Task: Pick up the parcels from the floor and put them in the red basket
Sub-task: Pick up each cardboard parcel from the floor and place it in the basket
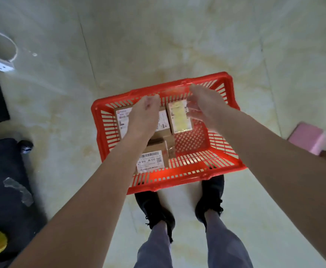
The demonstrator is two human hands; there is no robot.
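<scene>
Nearest, a pair of black shoes (209, 198) stands on the pale tiled floor (158, 45), toes touching the near wall of the red basket (177, 180). Inside it lie brown cardboard parcels: one with a white barcode label (151, 160) at the near side, a plain one (166, 137) behind it, a larger labelled one (122, 117) at the far left, and a yellowish-labelled box (179, 116) at the far right. Both hands hover above the far half, holding nothing: the left hand (145, 113) with fingers loosely bent, the right hand (204, 104) blurred, fingers spread.
</scene>
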